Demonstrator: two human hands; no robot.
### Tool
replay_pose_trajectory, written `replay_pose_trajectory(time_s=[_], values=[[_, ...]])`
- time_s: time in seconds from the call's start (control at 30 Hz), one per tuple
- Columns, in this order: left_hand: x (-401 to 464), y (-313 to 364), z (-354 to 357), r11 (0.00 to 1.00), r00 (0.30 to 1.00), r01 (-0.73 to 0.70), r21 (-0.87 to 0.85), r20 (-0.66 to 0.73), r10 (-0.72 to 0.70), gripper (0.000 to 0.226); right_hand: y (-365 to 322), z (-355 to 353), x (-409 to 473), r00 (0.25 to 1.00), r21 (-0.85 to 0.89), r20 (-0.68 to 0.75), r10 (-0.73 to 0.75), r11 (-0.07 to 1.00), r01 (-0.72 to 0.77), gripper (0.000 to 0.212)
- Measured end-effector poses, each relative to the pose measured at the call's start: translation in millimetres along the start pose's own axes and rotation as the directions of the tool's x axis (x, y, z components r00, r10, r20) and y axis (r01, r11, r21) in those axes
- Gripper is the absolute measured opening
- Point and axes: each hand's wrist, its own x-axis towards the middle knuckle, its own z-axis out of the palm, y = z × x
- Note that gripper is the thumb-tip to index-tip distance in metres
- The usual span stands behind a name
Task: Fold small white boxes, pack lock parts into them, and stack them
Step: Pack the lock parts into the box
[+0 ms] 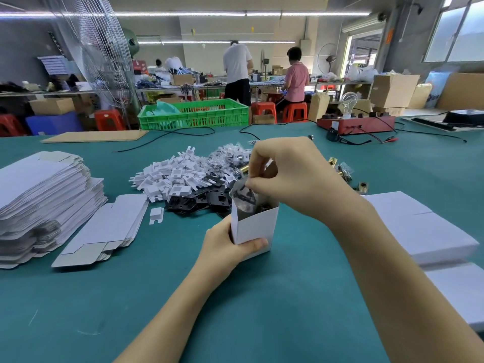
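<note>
Bright ceiling tube lights (235, 13); soft shadows; wide-angle edge distortion.

Both bare forearms reach forward, the right crossing higher. The left hand (225, 244) is curled, thumb lying across the front, fingers wrapped behind. The right hand (290, 174) hangs above it, wrist bent down, fingers (252, 183) pinched together at the tips
</note>
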Motion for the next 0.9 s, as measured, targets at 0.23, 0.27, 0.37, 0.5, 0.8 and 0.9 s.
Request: replay_pose_trajectory(time_s=[0.23,0.27,0.37,0.5,0.8,0.9], values=[[0.8,0.6,-1.0,0.999,1.000,0.024,-0.022,0.002,-0.024,0.040,6.7,3.9,1.1,0.971,0.009,0.223,0.092,0.995,-0.097,0.018],[0.8,0.3,-1.1,0.999,1.000,0.026,-0.024,0.004,-0.025,0.040,7.7,2.6,1.3,0.973,0.019,0.212,0.095,0.995,-0.101,0.016],[1.7,-1.2,-1.0,0.998,1.000,0.028,-0.050,0.013,-0.028,0.041,13.5,-1.5,1.8,0.983,0.023,0.159,0.095,0.995,-0.100,0.007],[3.2,-1.3,-0.7,0.996,0.999,0.039,-0.077,-0.009,-0.040,0.036,27.2,1.5,3.5,0.988,0.114,-0.038,0.149,0.983,-0.143,0.009],[3.3,2.5,-0.9,0.973,0.999,0.050,-0.227,-0.004,-0.052,0.039,65.2,90.0,-8.2,0.790,0.734,0.148,0.595,0.469,-0.491,0.039],[3.3,2.5,-0.4,0.970,0.999,0.043,-0.239,-0.003,-0.045,0.038,60.9,115.6,-22.9,0.730,0.764,0.276,0.626,0.318,-0.561,0.048]])
